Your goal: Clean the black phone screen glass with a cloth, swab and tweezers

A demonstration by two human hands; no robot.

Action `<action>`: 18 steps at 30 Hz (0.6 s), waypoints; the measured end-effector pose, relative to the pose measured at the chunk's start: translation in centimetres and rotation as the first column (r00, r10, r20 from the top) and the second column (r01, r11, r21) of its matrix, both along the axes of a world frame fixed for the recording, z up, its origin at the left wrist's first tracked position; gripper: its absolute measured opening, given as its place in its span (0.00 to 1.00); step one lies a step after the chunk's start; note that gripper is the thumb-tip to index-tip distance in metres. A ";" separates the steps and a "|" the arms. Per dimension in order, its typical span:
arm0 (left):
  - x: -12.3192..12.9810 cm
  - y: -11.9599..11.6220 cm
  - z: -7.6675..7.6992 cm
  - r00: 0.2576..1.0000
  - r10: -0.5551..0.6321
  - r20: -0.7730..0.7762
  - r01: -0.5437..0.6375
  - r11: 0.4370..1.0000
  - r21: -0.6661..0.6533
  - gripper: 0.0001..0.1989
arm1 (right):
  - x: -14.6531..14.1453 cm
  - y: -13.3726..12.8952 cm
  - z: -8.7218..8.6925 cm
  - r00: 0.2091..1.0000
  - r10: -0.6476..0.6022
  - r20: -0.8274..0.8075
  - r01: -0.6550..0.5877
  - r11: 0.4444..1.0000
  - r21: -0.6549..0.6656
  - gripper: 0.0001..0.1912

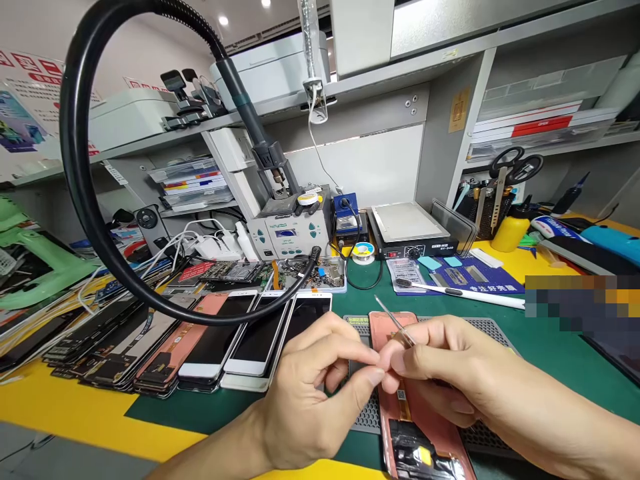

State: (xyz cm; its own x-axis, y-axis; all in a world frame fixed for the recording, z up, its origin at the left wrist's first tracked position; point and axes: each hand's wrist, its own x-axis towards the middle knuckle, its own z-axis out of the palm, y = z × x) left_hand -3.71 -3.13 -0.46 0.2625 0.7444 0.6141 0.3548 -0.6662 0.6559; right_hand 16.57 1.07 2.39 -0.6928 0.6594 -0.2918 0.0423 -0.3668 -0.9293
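My right hand [450,373] is closed around a pair of metal tweezers [397,321], whose pointed end sticks up and to the left past the fingers. The thumb and index finger of my left hand [320,390] are pinched together against my right fingertips; whatever may be between them is too small to make out. Beneath both hands lies an opened phone screen assembly [425,433], its pink back facing up, with a flex cable and a black lower part bearing a yellow square. It rests on a grey perforated mat [493,333], partly covered by my hands.
Several phones and screens [250,340] lie in a row at left. A black hose [80,173] loops from the hot air station [293,233]. Behind are a heating plate [410,227], solder spool [363,252] and white brush [460,292]. A yellow bottle [511,230] stands at right.
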 end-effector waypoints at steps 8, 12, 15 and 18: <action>-0.5 0.2 -0.5 0.995 -0.018 0.100 0.039 0.978 -0.207 0.04 | -0.1 0.1 0.2 0.999 0.050 0.007 -0.050 0.999 0.015 0.15; -1.0 1.2 -0.2 0.988 0.026 0.150 0.008 0.976 -0.220 0.06 | 0.3 1.0 0.6 0.997 -0.069 0.026 0.067 0.995 0.070 0.13; -2.8 0.1 1.0 0.981 0.092 0.172 -0.053 0.974 -0.219 0.08 | 1.5 2.5 0.6 0.976 -0.216 0.012 0.211 0.963 0.166 0.12; -6.4 -4.5 0.7 0.988 0.119 0.101 -0.073 0.924 -0.374 0.11 | 2.8 4.2 0.4 0.941 -0.338 -0.006 0.330 0.913 0.238 0.13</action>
State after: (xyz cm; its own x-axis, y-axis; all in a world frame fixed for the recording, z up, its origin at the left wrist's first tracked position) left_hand -10.09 -7.67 0.24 0.1202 0.9418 0.3140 0.3089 -0.3360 0.8898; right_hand 19.36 5.24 2.80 -0.4126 0.9027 -0.1220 -0.0116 -0.1392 -0.9902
